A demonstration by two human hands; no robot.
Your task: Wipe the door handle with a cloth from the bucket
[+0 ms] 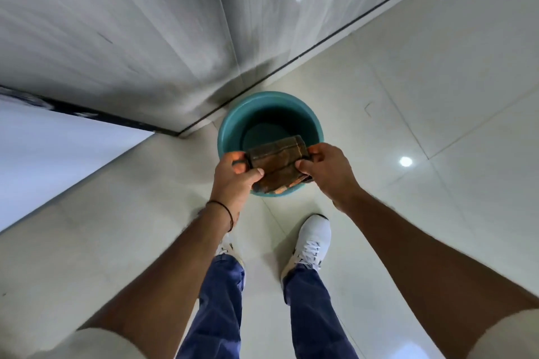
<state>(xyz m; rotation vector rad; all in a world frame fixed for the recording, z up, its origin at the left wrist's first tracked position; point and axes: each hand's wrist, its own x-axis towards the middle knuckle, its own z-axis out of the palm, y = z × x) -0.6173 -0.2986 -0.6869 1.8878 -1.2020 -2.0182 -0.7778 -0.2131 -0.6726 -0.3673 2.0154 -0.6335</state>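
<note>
A teal bucket stands on the floor against the foot of a grey door or panel. Over its near rim I hold a folded brown cloth with orange edging. My left hand grips the cloth's left end and my right hand grips its right end. Only a dark teal bottom shows inside the bucket. No door handle is in view.
A grey streaked door or wall panel rises ahead, its bottom edge running diagonally. Pale glossy floor tiles spread to the right. My feet in white shoes stand just behind the bucket. A bright opening lies at the left.
</note>
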